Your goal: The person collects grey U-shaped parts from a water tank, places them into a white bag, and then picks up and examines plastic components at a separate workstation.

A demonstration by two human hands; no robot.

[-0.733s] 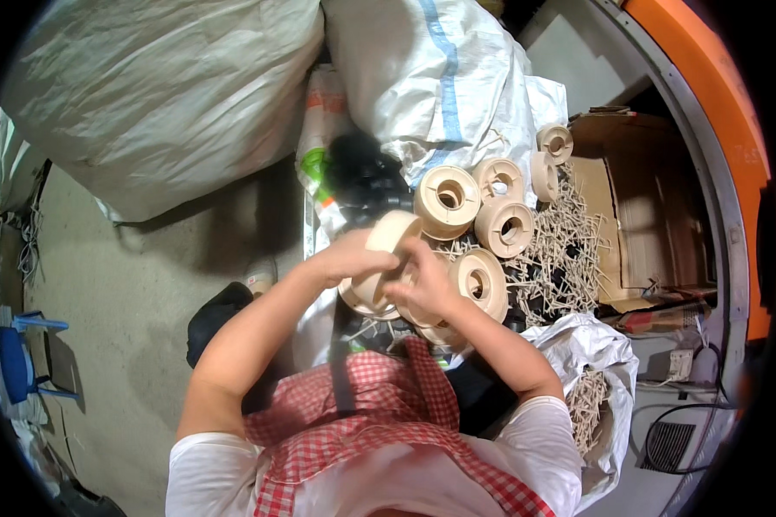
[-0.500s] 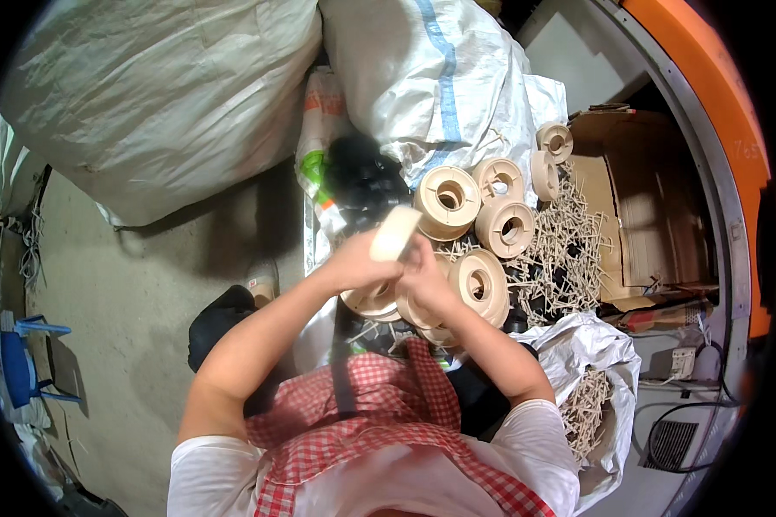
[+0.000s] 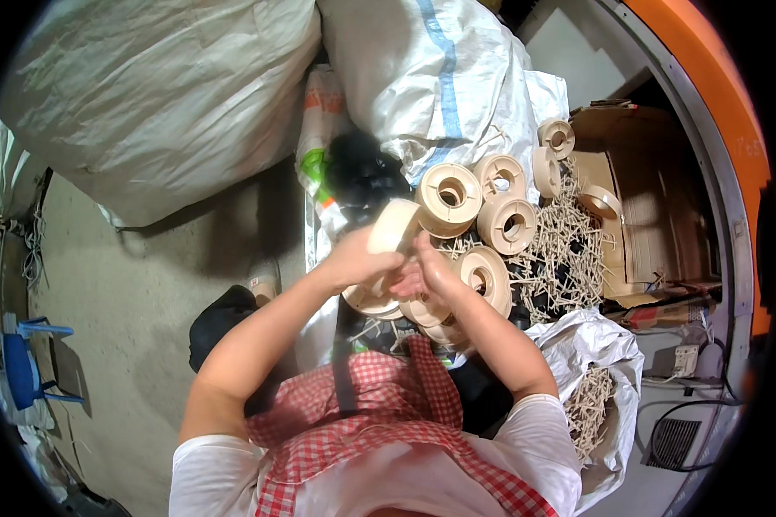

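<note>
My left hand (image 3: 356,260) is closed around a cream plastic ring-shaped part (image 3: 394,227), tilted up on its edge. Close beside its lower right side is my right hand (image 3: 424,270), with fingers stretched out and apart; whether they touch the part is hard to see. Several similar cream round parts lie just past and below my hands, among them a tall flanged one (image 3: 449,195), a spoked one (image 3: 507,226) and one by my right wrist (image 3: 485,277). My hands and forearms partly hide the parts underneath.
Small beige stick-like pieces (image 3: 569,258) lie heaped on the right, mixed with black pieces. Beyond stands an open cardboard box (image 3: 660,207), with a cream ring (image 3: 600,201) at its edge. A white sack (image 3: 625,345) holds more sticks. Large white sacks (image 3: 164,95) stand ahead; a blue stool (image 3: 17,362) is far left.
A cream ring now appears at the cardboard box's edge. My right hand has spread its fingers, and the part in my left hand has turned to show more of its outer side.
</note>
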